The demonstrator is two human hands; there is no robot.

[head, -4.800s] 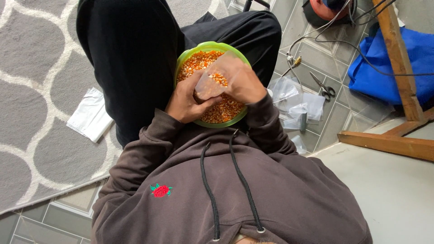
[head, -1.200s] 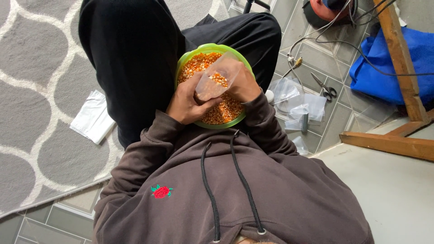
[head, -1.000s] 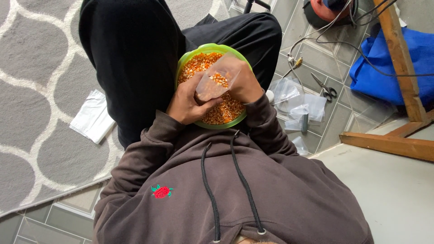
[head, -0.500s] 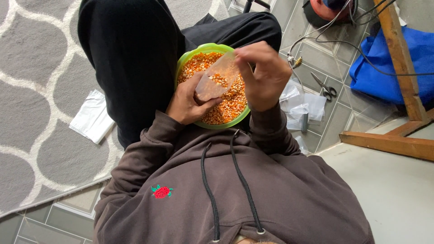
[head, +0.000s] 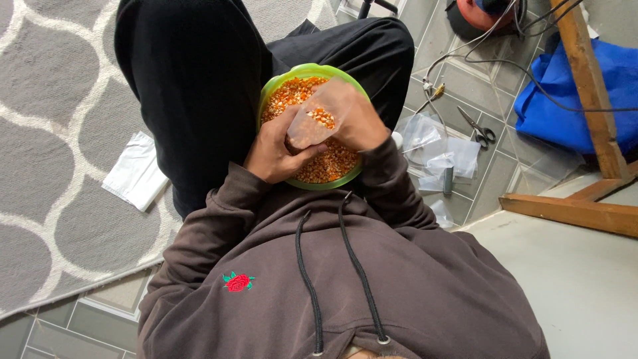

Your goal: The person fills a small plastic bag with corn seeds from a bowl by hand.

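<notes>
The small clear bag (head: 318,123), partly filled with orange and yellow kernels, is held over a green bowl (head: 307,72) of the same kernels that rests in the person's lap, between the black trouser legs. The left hand (head: 274,149) is closed around the lower end of the bag, thumb across it; the right hand (head: 359,119) is curled over the bag's upper side, fingers bent, gripping it too. Both hands sit within the bowl's rim, so there is little free room there. Left of the left hand, past the knee, a grey rug (head: 53,153) with pale curved lines covers the floor, and a white flat packet (head: 136,171) lies on it. Right of the right hand the floor is grey tile (head: 492,179), scattered with empty clear bags (head: 438,149), a pair of scissors (head: 480,129) and a thin cable (head: 465,63). Farther right lie a blue cloth (head: 565,106) and wooden beams (head: 585,80), closing off that side. Beneath the hands is the brown hooded sweater (head: 345,286).
</notes>
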